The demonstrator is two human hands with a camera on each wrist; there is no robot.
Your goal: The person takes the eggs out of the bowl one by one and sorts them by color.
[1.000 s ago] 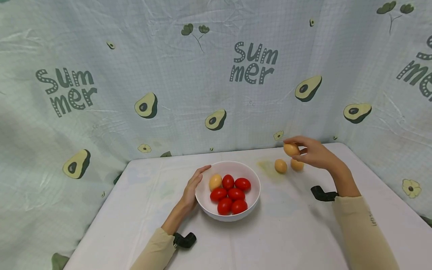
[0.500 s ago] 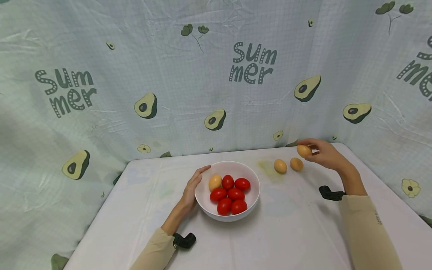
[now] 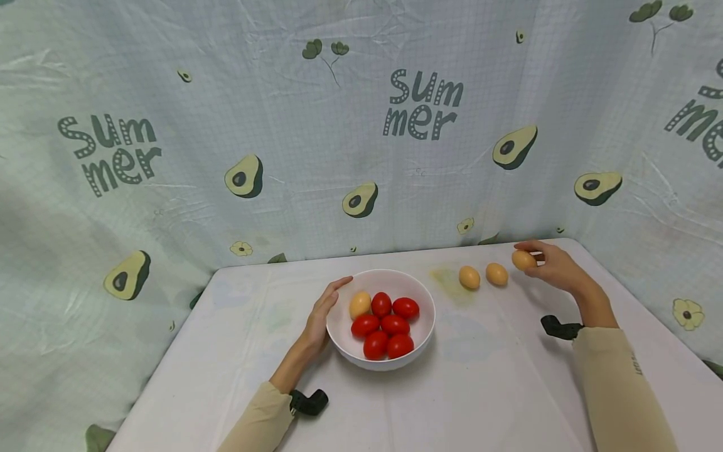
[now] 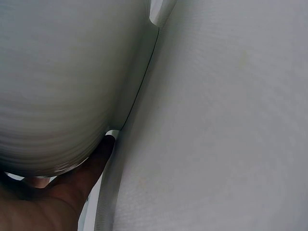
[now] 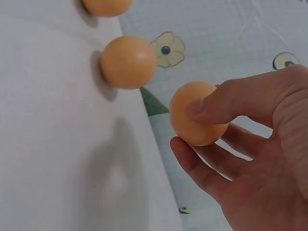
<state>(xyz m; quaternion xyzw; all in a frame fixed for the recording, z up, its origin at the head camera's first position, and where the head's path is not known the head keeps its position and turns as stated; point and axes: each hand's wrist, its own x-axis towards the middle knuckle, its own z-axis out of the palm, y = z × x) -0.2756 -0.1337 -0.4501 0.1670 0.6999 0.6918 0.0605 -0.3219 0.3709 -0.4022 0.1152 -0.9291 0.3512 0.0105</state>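
Note:
In the head view, my left hand (image 3: 321, 318) grips the left side of a white bowl (image 3: 425, 326). A finger presses the bowl's outer wall (image 4: 62, 72) in the left wrist view. Inside the bowl lie several red egg-shaped pieces (image 3: 395, 324) and one yellow-orange egg (image 3: 360, 305). At the table's far right, my right hand (image 3: 556, 267) pinches an orange egg (image 5: 190, 125) between thumb and fingertips, held close over the tabletop. To the left of it, two more orange eggs, one nearer (image 3: 497, 274) and one farther left (image 3: 469, 277), rest on the table.
A white cloth covers the table (image 3: 480, 389), with a faint yellow stain near the eggs. Behind it hangs a pale curtain (image 3: 282, 125) printed with avocados and lettering. Black cameras sit on the left wrist (image 3: 309, 402) and right wrist (image 3: 560, 328).
My right hand has moved rightward with the egg, then lowered, passing clear of the two eggs on the table. My left hand and the bowl have stayed in place.

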